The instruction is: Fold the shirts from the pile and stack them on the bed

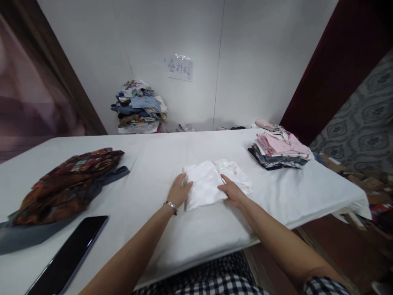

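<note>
A white shirt (205, 186) lies partly folded on the white-covered table (147, 180), with a looser part of it spread to the right. My left hand (179, 189), with a silver bracelet at the wrist, grips the shirt's left edge, thumb on top. On the other side, my right hand (231, 191) is closed on the right edge of the folded part, between it and the looser fabric. Some fingertips of both hands are hidden by the cloth.
Brown and plaid garments (73, 182) lie at the left, above a dark phone (70, 254). Folded clothes (279, 149) are stacked at the right. A tall clothes pile (139, 107) stands behind the table, beside a paper sign (180, 68) on the wall.
</note>
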Demonstrator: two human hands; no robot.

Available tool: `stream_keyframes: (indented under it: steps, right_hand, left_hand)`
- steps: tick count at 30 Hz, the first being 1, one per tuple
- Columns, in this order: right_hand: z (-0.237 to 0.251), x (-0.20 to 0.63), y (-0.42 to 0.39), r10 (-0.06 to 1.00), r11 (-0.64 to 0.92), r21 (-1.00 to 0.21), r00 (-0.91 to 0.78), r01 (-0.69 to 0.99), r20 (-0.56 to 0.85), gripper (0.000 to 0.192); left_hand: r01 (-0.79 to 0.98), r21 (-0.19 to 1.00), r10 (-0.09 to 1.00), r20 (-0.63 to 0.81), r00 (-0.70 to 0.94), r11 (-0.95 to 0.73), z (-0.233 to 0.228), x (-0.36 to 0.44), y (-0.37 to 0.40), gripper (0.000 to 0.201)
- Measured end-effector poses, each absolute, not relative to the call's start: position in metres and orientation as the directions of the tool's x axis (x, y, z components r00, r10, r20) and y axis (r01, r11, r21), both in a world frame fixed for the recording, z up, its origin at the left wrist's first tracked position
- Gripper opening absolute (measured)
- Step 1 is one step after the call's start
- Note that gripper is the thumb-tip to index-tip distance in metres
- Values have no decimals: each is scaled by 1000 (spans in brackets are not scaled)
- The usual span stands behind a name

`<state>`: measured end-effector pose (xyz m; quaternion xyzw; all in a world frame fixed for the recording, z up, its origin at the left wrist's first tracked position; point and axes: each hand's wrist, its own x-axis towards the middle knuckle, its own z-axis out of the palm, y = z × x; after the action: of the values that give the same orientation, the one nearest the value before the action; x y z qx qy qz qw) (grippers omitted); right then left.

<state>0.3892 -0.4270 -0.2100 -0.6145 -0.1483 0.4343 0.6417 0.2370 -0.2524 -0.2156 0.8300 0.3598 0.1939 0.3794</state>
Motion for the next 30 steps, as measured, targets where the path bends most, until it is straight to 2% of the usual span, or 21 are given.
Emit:
stream_keyframes:
  steps: [4,8,13,17,18,20,22,24,30]
  right_hand:
    - [-215,391,-426,708,-132,-909,604,-396,-366,92]
    - [-218,394,-412,717,-130,-928,613,-349,-331,85]
    - [-219,400,-415,690,-217,-952,656,-215,-305,79]
    - [-219,398,-451,631,-143,-982,753,-120,-184,73]
    - [-217,395,-462,613,-132,-979,763,-157,-205,69]
    - [-213,386,-485,597,-121,-937,730,-328,-333,60]
    - [-206,376,-502,604,-114,-843,637,-526,-479,51]
    - [-201,366,-510,614,-100,-753,555,-651,-561,42]
    - [-198,353,-489,683,-63,-608,409,-792,-605,29]
  left_hand:
    - [514,586,649,27,760,-626,-223,253,-250,55]
    - [607,415,675,26,737,-678,-229,258,-251,51]
    - [635,357,685,22,728,-685,-228,253,-249,53]
    - [604,340,658,61,751,-721,-212,258,-238,54]
    - [584,333,639,80,765,-740,-208,263,-234,54]
    - [539,321,593,96,799,-779,-199,276,-226,55]
    - [498,313,543,70,837,-809,-194,295,-219,57]
    - [464,319,494,15,869,-827,-192,317,-211,60]
    - [441,411,400,-186,897,-798,-199,383,-197,73]
